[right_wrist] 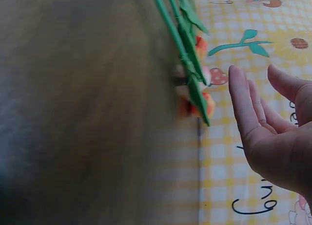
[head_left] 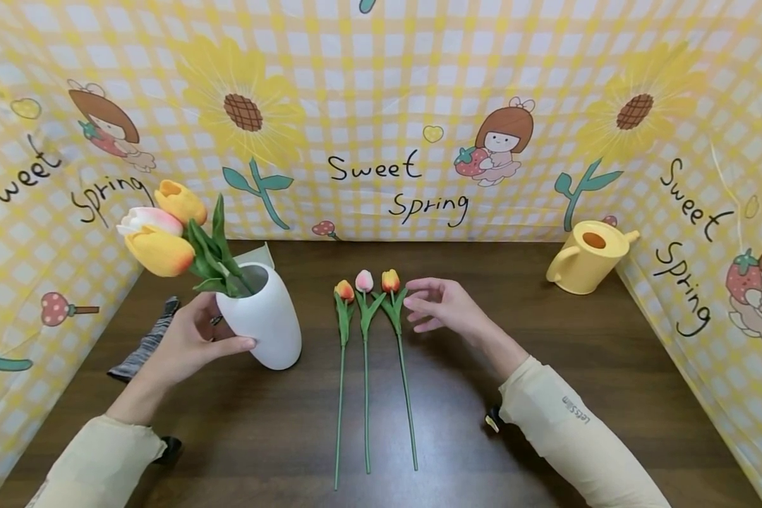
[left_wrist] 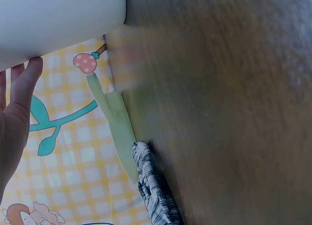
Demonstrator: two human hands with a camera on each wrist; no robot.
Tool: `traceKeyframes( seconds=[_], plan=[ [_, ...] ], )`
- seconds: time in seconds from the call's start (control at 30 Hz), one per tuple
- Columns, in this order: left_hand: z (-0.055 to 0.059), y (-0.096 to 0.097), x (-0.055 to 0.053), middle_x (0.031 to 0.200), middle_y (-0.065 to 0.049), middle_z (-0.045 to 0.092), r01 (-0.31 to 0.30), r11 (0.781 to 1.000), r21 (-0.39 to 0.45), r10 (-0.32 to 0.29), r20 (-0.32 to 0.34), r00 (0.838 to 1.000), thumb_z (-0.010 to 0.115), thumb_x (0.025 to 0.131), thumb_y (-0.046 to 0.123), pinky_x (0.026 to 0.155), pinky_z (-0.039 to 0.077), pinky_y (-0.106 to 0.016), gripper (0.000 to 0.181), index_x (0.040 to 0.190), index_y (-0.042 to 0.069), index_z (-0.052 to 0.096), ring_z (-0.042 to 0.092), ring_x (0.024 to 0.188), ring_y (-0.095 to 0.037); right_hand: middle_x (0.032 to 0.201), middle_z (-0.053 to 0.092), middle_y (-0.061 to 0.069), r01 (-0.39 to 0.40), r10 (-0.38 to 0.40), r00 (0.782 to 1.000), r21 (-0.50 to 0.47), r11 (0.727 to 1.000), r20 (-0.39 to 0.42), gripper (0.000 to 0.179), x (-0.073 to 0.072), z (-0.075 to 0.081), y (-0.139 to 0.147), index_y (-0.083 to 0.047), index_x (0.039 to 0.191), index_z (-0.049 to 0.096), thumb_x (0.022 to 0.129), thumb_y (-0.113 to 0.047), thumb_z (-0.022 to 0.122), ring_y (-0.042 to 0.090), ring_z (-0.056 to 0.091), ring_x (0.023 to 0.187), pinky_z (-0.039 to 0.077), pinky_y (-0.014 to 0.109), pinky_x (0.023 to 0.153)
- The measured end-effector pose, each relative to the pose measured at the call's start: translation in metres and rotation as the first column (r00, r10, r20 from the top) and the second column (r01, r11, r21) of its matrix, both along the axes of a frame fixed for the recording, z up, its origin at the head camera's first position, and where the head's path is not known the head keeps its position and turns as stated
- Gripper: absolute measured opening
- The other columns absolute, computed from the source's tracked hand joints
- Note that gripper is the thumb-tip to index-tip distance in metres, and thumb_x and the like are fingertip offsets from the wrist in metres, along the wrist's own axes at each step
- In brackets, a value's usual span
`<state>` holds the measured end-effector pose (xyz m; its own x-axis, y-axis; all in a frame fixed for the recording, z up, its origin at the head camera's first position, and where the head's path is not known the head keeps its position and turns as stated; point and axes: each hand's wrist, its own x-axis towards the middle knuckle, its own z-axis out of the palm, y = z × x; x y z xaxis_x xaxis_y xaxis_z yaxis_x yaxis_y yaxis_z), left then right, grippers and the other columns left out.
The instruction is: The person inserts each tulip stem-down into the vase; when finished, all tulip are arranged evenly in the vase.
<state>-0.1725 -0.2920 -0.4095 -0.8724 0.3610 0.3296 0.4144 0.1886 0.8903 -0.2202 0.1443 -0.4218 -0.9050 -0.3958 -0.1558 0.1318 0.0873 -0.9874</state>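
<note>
My left hand [head_left: 190,335] grips a white vase [head_left: 263,321], thumb along its near side and fingers round the left. The vase leans a little. Out of its mouth rise several artificial tulips, two yellow-orange [head_left: 159,252] and one pink-white [head_left: 147,220], with green leaves. To the right, three single tulips lie side by side on the table: an orange one [head_left: 344,291], a pink one [head_left: 365,282] and a yellow-orange one [head_left: 391,281], stems toward me. My right hand [head_left: 447,307] hovers with fingers apart, fingertips right beside the leaves of the rightmost tulip, holding nothing.
A yellow watering can [head_left: 578,264] stands at the back right of the brown table [head_left: 482,437]. Left of the vase lies a grey striped knit item [head_left: 146,342]; a pale green flat thing [left_wrist: 119,127] is behind it. Checked yellow cloth [head_left: 381,92] walls the back and sides.
</note>
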Motion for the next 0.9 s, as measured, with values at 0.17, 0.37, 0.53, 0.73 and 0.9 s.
traceKeyframes(
  seconds=[0.17,0.37,0.53,0.73,0.9],
  plan=[
    [0.0,-0.001,-0.001,0.123,-0.013,0.063,-0.005,1.0,-0.003,0.005,-0.005,1.0,0.08,0.073,-0.02,0.085,0.059,-0.029,0.081,0.144,0.001,0.046,0.066,0.109,-0.017,0.123,0.063,0.026,-0.039,0.034,0.997,0.077,0.996,0.065,0.053,0.001,-0.009,-0.001,0.006,0.141,0.05,0.096,-0.012,0.071,0.042,0.069,0.099,0.062,0.047,0.076],
    [0.0,-0.001,-0.001,0.122,-0.013,0.063,-0.01,1.0,-0.014,0.01,-0.004,1.0,0.081,0.073,-0.019,0.083,0.06,-0.029,0.081,0.143,0.001,0.047,0.067,0.107,-0.017,0.116,0.065,0.018,-0.105,0.086,0.987,0.141,0.984,0.136,0.052,0.0,-0.02,-0.001,0.005,0.139,0.053,0.095,-0.014,0.073,0.03,0.071,0.093,0.062,0.045,0.076],
    [0.003,-0.003,0.0,0.123,-0.012,0.063,-0.01,1.0,-0.012,0.01,-0.01,1.0,0.081,0.073,-0.02,0.084,0.059,-0.03,0.082,0.144,0.001,0.046,0.067,0.108,-0.017,0.115,0.065,0.018,-0.107,0.079,0.983,0.163,0.981,0.168,0.053,-0.001,-0.02,-0.005,0.006,0.137,0.053,0.093,-0.013,0.075,0.028,0.07,0.093,0.062,0.043,0.077],
    [0.003,-0.001,-0.001,0.123,-0.013,0.063,-0.014,1.0,-0.015,0.014,-0.009,1.0,0.08,0.074,-0.019,0.084,0.059,-0.03,0.081,0.144,0.002,0.046,0.067,0.108,-0.017,0.108,0.071,0.017,-0.097,0.052,0.976,0.209,0.973,0.212,0.051,-0.004,-0.021,-0.006,0.007,0.13,0.058,0.09,-0.017,0.079,0.028,0.072,0.093,0.063,0.043,0.074],
    [0.001,-0.002,0.004,0.123,-0.011,0.063,-0.028,0.999,-0.03,0.029,0.007,1.0,0.081,0.075,-0.016,0.085,0.059,-0.03,0.079,0.144,0.003,0.046,0.067,0.108,-0.017,0.101,0.073,0.014,-0.091,0.038,0.977,0.25,0.964,0.21,0.045,-0.004,-0.027,-0.01,0.006,0.121,0.063,0.089,-0.02,0.081,0.026,0.073,0.084,0.063,0.041,0.068]
  ],
)
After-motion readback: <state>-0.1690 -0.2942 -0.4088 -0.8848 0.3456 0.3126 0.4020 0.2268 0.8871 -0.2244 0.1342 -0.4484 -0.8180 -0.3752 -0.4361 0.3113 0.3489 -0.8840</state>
